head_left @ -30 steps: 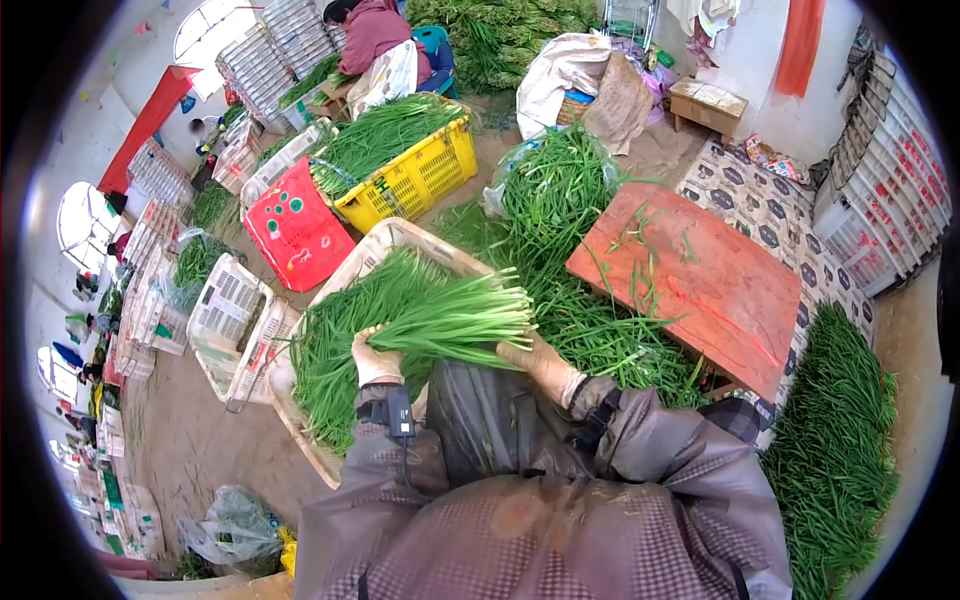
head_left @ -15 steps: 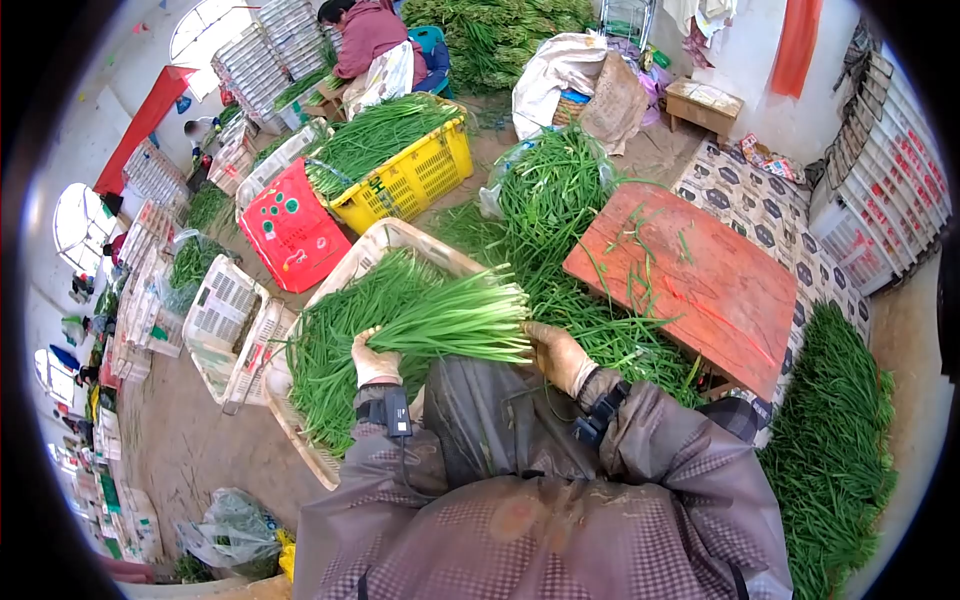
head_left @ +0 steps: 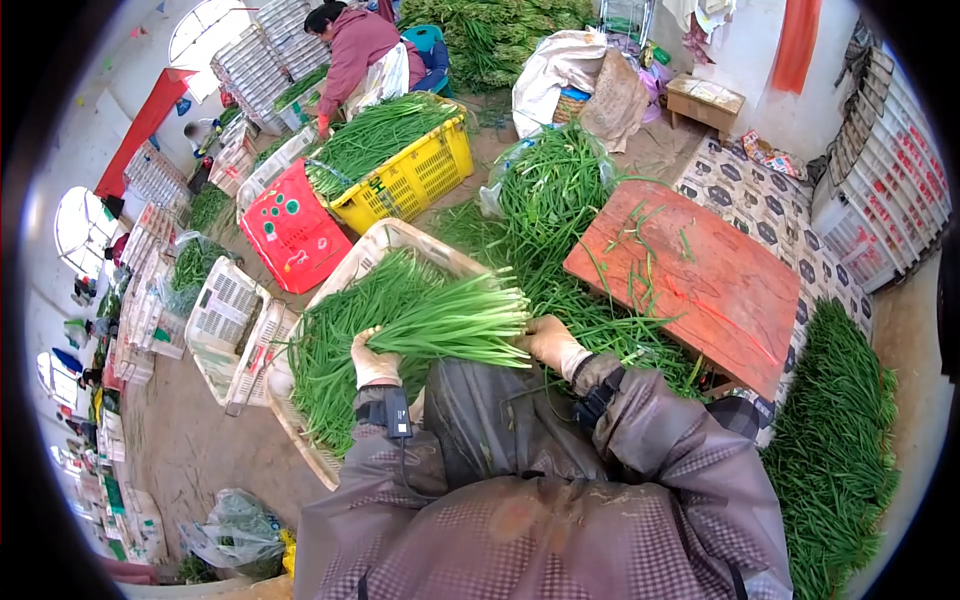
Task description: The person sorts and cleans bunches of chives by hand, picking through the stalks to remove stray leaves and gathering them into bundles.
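A bunch of garlic chives point(head_left: 455, 322) lies level across my lap, its pale stem ends facing right and its green leaves to the left. My left hand point(head_left: 374, 358), in a pale glove, is closed around the leafy part. At the stem ends my gloved right hand point(head_left: 556, 346) has its fingers drawn together on the lower stems; the fingertips are partly hidden. Beneath and left of the bunch, a white plastic crate point(head_left: 388, 232) holds more loose chives point(head_left: 335, 335).
A red-brown low table point(head_left: 715, 290) with scraps stands right, beside a chive heap point(head_left: 555, 185). A yellow crate point(head_left: 425, 165) of chives is ahead. More chives point(head_left: 835, 450) lie far right. A co-worker point(head_left: 365, 50) bends over at the back; empty crates point(head_left: 222, 310) sit left.
My right hand has turned and shifted slightly up at the stem ends, while my left hand stays in place. The co-worker has leaned forward and reached an arm down.
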Demonstrator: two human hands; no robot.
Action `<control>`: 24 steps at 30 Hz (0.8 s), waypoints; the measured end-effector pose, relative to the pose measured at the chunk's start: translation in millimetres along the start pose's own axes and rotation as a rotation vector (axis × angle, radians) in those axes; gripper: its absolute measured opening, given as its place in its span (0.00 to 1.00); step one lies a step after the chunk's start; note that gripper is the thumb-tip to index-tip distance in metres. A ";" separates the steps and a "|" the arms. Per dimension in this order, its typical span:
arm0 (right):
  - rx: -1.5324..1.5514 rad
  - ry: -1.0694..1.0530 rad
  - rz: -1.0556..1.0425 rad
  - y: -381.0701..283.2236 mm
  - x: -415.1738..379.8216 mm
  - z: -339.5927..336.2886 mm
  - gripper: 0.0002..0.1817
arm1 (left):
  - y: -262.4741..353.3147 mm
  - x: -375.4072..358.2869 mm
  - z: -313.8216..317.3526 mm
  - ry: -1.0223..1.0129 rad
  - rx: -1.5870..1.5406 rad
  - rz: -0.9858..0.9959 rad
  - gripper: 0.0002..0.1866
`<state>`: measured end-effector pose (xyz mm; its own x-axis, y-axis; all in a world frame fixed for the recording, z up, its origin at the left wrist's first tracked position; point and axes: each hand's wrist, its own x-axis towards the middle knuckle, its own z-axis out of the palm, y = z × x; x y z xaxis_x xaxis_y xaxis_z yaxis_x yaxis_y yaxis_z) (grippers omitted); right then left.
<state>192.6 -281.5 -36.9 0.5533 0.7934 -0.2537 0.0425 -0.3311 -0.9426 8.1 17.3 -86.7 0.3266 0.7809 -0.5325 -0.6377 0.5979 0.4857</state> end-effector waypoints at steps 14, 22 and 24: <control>-1.346 -0.056 0.140 77.3 -3.3 -94.9 0.10 | 8.5 7.2 -8.8 -0.005 0.020 -0.018 0.04; -0.721 0.262 -0.717 -45.7 -34.8 -47.3 0.54 | 3.2 -36.5 45.0 -0.133 -0.014 0.084 0.06; -0.822 0.216 -0.724 -85.3 -46.0 -7.8 0.64 | -0.3 -60.3 74.6 -0.184 0.033 0.085 0.06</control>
<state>170.1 -293.8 56.9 0.3044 0.8571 0.4156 0.9066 -0.1268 -0.4025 40.7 -16.5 -3.0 0.3969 0.8467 -0.3544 -0.6460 0.5320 0.5474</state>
